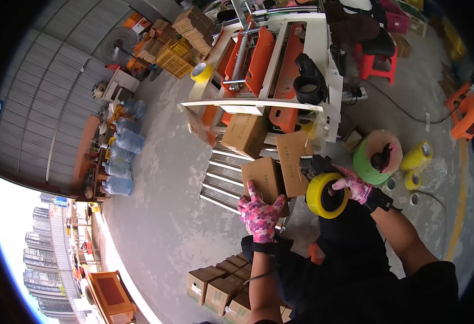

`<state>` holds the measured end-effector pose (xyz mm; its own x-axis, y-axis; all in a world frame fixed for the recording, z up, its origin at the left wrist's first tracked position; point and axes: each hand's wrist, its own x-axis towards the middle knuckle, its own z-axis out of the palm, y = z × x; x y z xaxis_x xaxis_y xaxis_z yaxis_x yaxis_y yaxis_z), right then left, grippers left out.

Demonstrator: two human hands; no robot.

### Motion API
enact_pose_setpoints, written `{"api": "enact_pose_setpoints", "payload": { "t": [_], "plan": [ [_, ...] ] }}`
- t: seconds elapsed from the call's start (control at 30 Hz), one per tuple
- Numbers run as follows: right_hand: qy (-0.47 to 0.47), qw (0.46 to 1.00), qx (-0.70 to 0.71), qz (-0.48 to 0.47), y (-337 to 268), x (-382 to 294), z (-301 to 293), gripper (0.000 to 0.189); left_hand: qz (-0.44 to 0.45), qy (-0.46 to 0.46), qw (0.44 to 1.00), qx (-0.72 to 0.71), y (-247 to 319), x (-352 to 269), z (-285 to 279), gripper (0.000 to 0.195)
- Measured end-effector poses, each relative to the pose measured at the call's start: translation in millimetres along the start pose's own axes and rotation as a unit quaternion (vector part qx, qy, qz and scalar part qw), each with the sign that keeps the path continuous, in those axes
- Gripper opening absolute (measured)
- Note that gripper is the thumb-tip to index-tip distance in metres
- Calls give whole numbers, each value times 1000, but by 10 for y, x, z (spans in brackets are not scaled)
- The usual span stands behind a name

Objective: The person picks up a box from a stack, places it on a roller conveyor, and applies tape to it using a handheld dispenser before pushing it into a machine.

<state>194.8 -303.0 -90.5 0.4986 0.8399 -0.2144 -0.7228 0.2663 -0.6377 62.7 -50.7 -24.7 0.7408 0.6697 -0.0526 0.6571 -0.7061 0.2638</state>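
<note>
My left hand (261,214), in a pink flowered glove, rests with spread fingers on a cardboard box (260,178) on the roller conveyor (223,172). In my right hand (354,185), gloved alike, is a tape dispenser (316,165) with a large roll of yellow packing tape (316,196). Its head is at the right edge of a second cardboard box (291,160), which stands beside the first. A third cardboard box (245,133) lies farther up the rollers, at the mouth of the white and orange carton-sealing machine (253,103).
Stacked cardboard boxes (223,287) stand on the floor below my left arm. A green and pink roll (366,170), yellow tape rolls (417,156) and a cable (407,115) lie at the right. Near a red stool (377,65) is a power strip (354,95).
</note>
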Motion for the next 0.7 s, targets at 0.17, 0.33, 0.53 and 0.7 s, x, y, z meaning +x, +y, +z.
{"api": "enact_pose_setpoints", "payload": {
  "t": [0.17,0.33,0.53,0.7],
  "plan": [
    [28,994,-104,25,78,-90,316,70,-14,2,1000,17,-86,-317,38,100],
    [-11,991,-126,34,292,-560,551,72,-38,-8,999,9,-288,-1045,-67,103],
    [88,990,-37,102,408,-1251,436,57,-26,-49,998,-3,-233,-1818,-68,109],
    [111,985,-25,132,601,-1408,322,54,2,-33,999,-4,-129,-1850,160,105]
  ]
}}
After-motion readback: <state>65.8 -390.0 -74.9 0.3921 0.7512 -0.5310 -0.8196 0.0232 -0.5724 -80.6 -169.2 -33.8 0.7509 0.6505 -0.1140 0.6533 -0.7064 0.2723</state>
